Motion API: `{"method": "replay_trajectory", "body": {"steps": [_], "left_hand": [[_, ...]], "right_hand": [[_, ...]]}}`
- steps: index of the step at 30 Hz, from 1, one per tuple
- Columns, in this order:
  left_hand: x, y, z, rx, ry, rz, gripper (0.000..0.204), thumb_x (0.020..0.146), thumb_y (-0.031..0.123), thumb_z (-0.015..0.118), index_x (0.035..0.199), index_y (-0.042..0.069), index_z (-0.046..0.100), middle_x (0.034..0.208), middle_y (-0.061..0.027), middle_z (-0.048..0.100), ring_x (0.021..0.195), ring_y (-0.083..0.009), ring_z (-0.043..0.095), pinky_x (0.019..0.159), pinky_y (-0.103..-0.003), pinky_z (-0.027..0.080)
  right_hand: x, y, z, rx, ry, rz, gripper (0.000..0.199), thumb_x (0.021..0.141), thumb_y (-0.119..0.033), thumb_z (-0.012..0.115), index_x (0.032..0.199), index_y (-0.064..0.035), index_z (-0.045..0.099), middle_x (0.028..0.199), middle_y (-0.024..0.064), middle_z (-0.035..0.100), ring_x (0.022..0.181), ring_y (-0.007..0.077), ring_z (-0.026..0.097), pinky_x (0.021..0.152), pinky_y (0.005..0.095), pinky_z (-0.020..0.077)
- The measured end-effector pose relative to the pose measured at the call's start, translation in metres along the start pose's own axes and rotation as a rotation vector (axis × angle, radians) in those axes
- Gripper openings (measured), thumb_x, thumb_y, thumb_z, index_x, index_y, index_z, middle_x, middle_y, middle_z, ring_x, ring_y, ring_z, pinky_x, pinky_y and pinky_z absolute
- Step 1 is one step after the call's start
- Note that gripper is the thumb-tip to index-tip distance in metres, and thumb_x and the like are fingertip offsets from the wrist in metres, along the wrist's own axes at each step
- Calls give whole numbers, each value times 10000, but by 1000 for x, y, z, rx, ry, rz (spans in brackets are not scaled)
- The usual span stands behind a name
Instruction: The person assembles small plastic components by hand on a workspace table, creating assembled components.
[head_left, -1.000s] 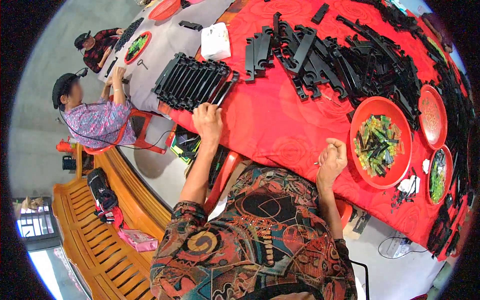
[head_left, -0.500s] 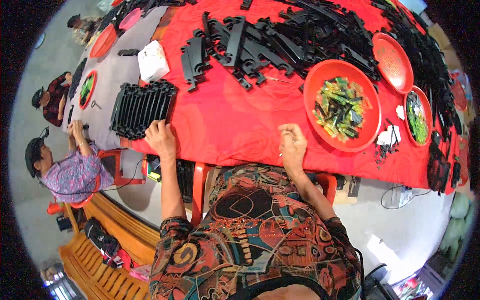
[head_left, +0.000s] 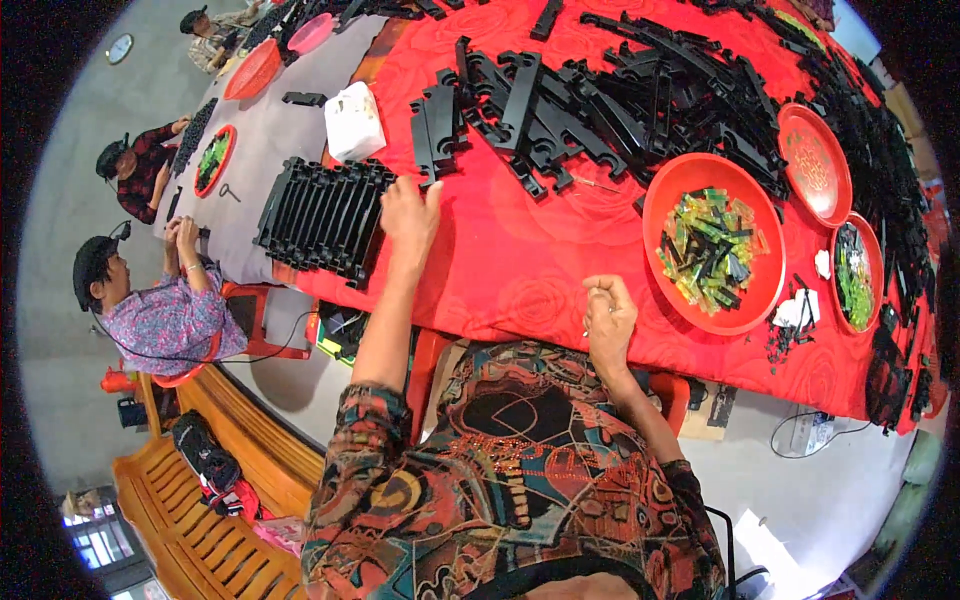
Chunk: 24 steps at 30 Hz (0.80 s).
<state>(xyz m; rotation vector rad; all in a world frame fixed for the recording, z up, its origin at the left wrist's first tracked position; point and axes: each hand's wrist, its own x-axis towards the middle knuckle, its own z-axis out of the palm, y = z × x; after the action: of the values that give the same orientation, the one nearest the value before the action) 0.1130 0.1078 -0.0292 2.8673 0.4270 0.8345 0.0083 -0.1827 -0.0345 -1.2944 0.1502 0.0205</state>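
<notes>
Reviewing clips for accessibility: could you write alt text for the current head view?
A person's left hand is beside a row of black parts, the curled right hand near a red bowl of small pieces. On red cloth beyond lies a heap of black parts.

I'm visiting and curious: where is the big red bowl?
In the head view, the big red bowl sits right of centre on the red cloth, up and right of the right hand, with two smaller red dishes to its right.

Black parts [head_left: 322, 222], red rose-patterned cloth [head_left: 500, 275]
</notes>
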Motion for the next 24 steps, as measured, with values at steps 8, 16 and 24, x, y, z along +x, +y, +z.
{"method": "replay_trajectory", "body": {"steps": [8,16,24], "left_hand": [[26,5,18,-28,-157,-232,406,757,369,647,812,-30,597,783,-254,618,783,-394,615,690,-478,482],[-34,-16,-33,-1044,-339,-447,235,901,226,537,816,8,563,649,-21,526,508,-99,489,481,-239,399],[-91,36,-54,-451,-126,371,341,746,5,657,1074,-23,567,1005,-195,523,907,-348,532,780,-402,456]], "right_hand": [[-8,-9,-15,-70,154,-30,81,855,-3,474,888,-20,547,674,-59,435,587,13,368,502,186,292],[-7,-18,-6,-80,5,-114,75,865,-1,462,882,-7,535,648,-41,426,573,19,365,495,199,301],[-10,-70,-27,-312,42,-182,92,861,-16,482,908,-12,561,660,-60,467,585,20,396,514,194,320]]}}
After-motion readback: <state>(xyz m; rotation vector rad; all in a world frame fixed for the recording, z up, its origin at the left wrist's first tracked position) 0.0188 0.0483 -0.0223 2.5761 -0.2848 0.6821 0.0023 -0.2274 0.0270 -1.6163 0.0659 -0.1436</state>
